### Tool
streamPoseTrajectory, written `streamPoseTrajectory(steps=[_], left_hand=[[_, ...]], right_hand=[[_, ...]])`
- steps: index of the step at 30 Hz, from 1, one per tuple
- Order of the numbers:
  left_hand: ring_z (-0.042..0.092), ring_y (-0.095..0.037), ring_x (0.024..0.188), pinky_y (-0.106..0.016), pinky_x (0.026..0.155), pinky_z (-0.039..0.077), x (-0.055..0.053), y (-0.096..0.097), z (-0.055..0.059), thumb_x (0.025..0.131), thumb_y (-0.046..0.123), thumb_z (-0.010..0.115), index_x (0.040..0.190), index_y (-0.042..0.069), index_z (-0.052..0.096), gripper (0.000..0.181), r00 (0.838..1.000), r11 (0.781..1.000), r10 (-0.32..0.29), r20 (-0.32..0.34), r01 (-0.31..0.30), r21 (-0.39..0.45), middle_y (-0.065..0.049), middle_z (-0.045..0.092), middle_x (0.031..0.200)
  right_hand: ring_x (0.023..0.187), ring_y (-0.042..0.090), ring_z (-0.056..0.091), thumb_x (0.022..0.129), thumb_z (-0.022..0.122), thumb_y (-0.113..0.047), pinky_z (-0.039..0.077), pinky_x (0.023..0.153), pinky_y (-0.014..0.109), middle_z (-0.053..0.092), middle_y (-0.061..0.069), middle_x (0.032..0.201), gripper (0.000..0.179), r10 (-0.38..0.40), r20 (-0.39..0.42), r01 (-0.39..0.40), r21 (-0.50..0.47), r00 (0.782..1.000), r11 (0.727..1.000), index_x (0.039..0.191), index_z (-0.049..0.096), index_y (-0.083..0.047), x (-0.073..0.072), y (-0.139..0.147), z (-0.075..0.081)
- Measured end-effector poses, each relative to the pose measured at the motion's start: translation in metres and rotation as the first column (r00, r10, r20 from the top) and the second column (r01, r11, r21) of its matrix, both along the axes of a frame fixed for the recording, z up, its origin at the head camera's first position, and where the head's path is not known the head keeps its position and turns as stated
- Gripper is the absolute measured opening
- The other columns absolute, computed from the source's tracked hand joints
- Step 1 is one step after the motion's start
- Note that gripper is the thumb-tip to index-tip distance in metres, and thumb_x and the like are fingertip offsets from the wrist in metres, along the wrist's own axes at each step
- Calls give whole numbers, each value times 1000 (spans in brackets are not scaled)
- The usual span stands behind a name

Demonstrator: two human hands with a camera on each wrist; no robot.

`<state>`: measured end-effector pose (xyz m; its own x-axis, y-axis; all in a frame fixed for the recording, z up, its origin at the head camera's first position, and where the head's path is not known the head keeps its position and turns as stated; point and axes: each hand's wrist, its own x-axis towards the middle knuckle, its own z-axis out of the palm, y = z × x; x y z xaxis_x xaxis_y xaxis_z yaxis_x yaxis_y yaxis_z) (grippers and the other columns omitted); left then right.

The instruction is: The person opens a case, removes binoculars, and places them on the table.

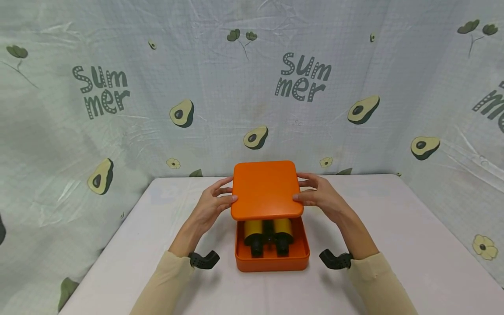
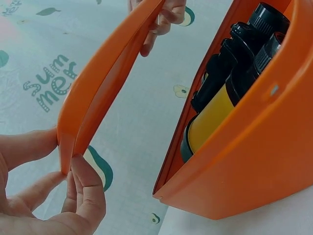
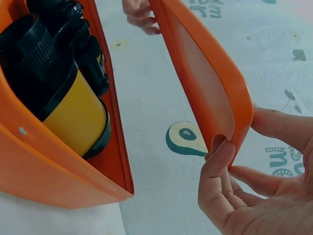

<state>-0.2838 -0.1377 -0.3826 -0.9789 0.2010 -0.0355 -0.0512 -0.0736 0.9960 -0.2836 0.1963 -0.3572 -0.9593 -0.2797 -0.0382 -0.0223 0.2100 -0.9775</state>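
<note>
Above the orange box (image 1: pixel 272 264), the left hand (image 1: pixel 208 205) and right hand (image 1: pixel 324 199) pinch the lid (image 1: pixel 266 189) by opposite edges, fingers (image 2: pixel 90 188) nearly closed; a slipping grip could drop it onto the binoculars (image 1: pixel 282 226) inside.

Head view looks forward-down at the orange rectangular plastic box (image 1: pixel 272 265); nearer wrist views share it from left and right.

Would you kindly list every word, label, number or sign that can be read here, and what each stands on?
"sum mer", in two lines, on the backdrop cloth, left in the head view.
"sum mer" again, on the cloth above the lid.
"m…", a third print at far right, cut off by the picture's edge.
No readable text shows on the lid, box or binoculars.
</note>
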Motion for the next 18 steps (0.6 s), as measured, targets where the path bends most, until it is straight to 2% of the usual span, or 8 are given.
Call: streamPoseTrajectory(steps=[18], left_hand=[[62, -21, 106, -21, 91, 58, -2, 2, 5, 96, 4, 70, 157, 18, 45, 67, 1000, 1000, 22, 11, -22, -1, -14, 51, 135]], right_hand=[[118, 25, 66, 91, 76, -14, 61, 94, 33, 43, 22, 157, 84, 13, -12, -13, 17, 1000, 1000, 162, 32, -10, 0, 1, 0]])
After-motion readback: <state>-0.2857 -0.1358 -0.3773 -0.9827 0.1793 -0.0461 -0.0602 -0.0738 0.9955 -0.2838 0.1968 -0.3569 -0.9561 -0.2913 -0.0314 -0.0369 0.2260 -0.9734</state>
